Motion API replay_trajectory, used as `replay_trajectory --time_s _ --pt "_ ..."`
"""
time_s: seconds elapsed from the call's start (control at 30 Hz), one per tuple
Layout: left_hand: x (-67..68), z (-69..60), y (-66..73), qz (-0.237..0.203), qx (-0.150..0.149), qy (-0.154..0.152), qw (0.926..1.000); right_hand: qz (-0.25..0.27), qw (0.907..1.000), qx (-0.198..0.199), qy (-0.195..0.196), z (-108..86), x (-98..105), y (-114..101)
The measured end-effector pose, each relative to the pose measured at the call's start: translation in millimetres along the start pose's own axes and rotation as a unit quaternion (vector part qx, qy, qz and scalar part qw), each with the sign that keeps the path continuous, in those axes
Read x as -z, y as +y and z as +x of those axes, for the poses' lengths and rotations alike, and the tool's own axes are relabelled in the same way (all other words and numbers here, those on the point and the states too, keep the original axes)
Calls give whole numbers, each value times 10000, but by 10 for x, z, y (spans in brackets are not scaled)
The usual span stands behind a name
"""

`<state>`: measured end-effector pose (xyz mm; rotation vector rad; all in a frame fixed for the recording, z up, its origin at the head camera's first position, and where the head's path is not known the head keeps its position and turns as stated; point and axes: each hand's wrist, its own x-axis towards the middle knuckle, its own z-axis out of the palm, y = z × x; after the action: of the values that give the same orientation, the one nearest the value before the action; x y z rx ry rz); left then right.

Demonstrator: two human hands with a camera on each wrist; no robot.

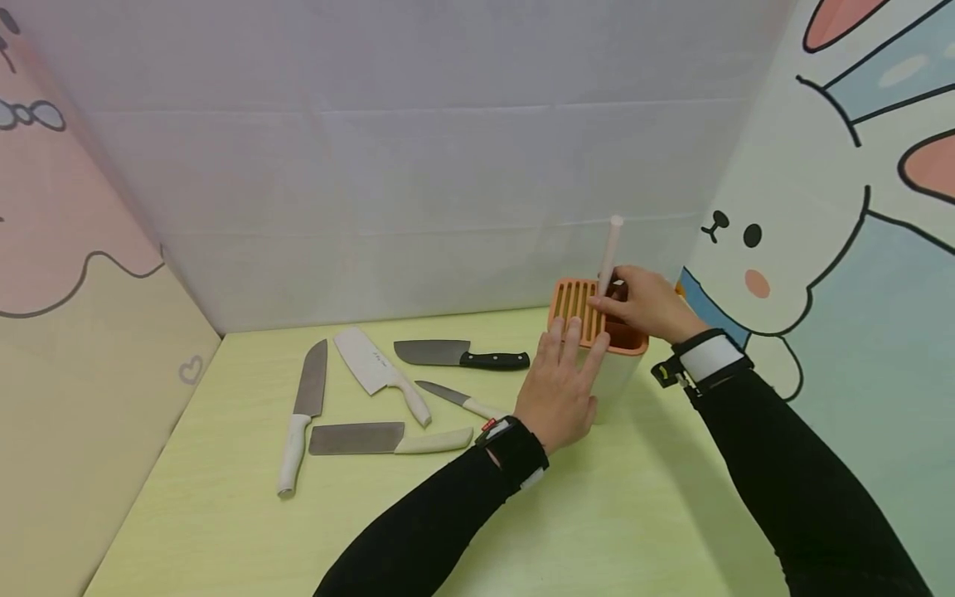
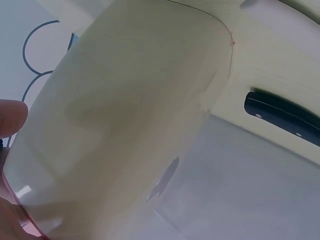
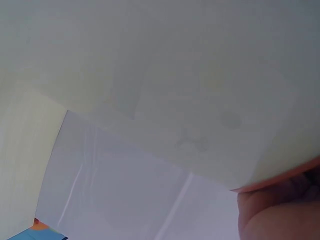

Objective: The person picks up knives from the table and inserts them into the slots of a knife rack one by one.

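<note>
A pale knife block (image 1: 619,373) with an orange slotted top (image 1: 573,300) stands at the right of the table. Out of its top rises a slim whitish handle (image 1: 610,249); whatever is below it is hidden. My right hand (image 1: 649,305) pinches the handle low down, close to the top, thumb in front. With fingers spread and fairly straight, my left hand (image 1: 563,390) rests against the block's front and the near edge of the top. In the left wrist view the block's smooth wall (image 2: 115,110) fills much of the picture, fingers (image 2: 10,117) at its side.
Left of the block lie several knives: a black-handled knife (image 1: 448,354), a white cleaver (image 1: 380,371), a small paring knife (image 1: 455,398), a rectangular-bladed knife (image 1: 373,439) and a white-handled chef's knife (image 1: 306,406). A white wall (image 1: 336,207) stands behind the table.
</note>
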<state>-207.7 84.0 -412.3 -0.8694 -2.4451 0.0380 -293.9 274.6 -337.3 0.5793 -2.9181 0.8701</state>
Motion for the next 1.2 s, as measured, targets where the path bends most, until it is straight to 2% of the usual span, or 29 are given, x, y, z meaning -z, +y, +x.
replay_trajectory --time_s 0.3,0.47,0.6,0.7,0.93,1.2 --pt "-105 -62 -102 -226 39 142 9996 -46 9999 47 92 65 -56 -8" --pt "-82 -186 -161 -484 123 94 9987 5 9999 97 113 104 -84 13" --pt "-44 -349 -210 -663 93 -50 9977 38 9998 92 167 107 -83 24" --pt "-28 -544 -276 -859 89 -291 9958 55 9997 116 190 98 -75 30" --pt "-10 -1106 -532 -1199 255 -1162 9856 268 9994 14 222 72 -34 75" --pt "53 -1797 -856 -1779 672 -1628 9682 547 9973 -335 360 -95 117 87"
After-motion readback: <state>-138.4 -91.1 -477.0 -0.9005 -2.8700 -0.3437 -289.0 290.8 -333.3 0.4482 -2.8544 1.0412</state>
